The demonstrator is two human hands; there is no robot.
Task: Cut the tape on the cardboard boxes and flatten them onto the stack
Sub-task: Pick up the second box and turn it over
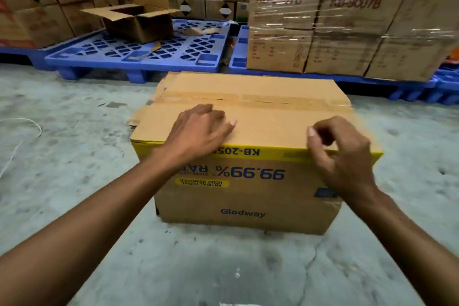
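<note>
**Both hands on a taped box**

A cardboard box [248, 156] stands upside down on the concrete floor [62, 181], its printing inverted. A strip of brown tape [248, 99] runs along the seam of its top flaps. The left hand [198, 131] lies on the near flap, fingers bent, gripping nothing. The right hand [342, 156] hovers at the near right edge, fingers curled loosely and holding nothing. Behind, an open box [136, 20] sits on a blue pallet [139, 52], and shrink-wrapped cartons [347, 20] are stacked on the right.
</note>
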